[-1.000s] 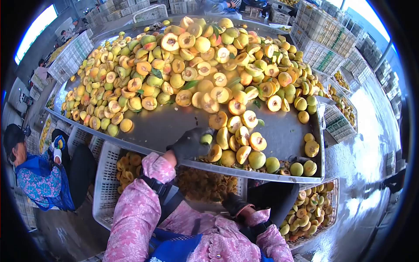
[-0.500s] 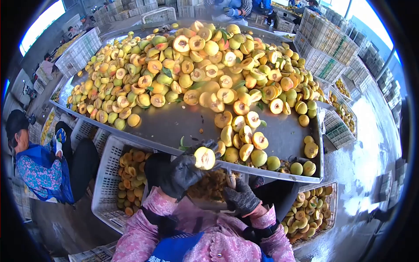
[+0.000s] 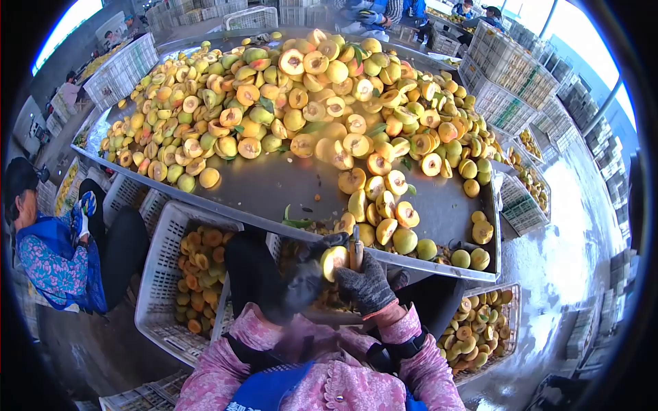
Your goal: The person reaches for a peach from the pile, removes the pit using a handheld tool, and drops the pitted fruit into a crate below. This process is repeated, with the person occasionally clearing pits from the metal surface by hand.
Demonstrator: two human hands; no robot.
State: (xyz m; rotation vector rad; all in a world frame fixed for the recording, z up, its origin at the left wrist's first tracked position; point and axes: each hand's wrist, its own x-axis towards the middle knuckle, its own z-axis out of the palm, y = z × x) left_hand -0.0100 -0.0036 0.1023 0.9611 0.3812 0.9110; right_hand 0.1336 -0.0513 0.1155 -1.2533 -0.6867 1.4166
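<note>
- Left hand (image 3: pixel 299 282), dark-gloved, grips a round fruit half (image 3: pixel 333 263) near the smooth metal tray (image 3: pixel 267 188).
- Right hand (image 3: pixel 371 283), gloved in grey knit, clasps a slim brown tool (image 3: pixel 356 251) beside it.

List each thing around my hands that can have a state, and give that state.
Left hand: gloved, blurred, holding the fruit half
Right hand: gloved, closed on the tool
Fruit half: cut face showing
Tool: roughly upright
Metal table: partly bare, heaped with fruit
Left crate: open, holding fruit
Right crate: open, holding fruit
</note>
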